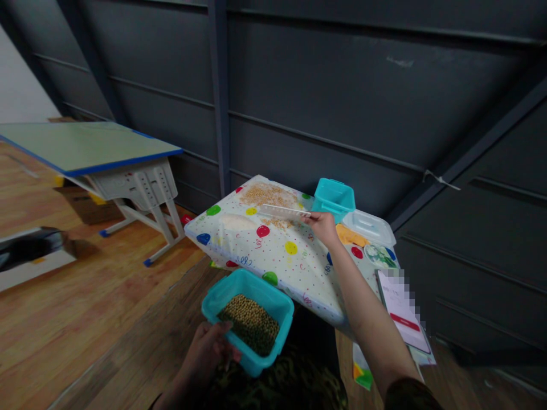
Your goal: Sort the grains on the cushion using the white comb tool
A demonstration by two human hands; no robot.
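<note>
My left hand (209,344) is closed on the near left rim of a teal plastic tub (280,296), held below the table's front edge. Inside lie yellow, round soybeans (248,310) and a darker green layer nearer to me. My right hand (322,226) is over the table, its fingers closed around the end of a long, flat, whitish translucent strip (284,212), whose exact kind I cannot make out. Under and behind this strip, tan grains (262,195) are spread over the cloth. A pale heap (237,222) lies to their left.
The table (294,279) has a balloon-patterned cover. Beyond my right hand stands another teal tub (335,196), with a clear lid (371,228), an orange cloth (350,234) and a phone-like screen (401,310) rightward. A green-topped desk (94,148) stands left; a dark wall (307,85) rises behind.
</note>
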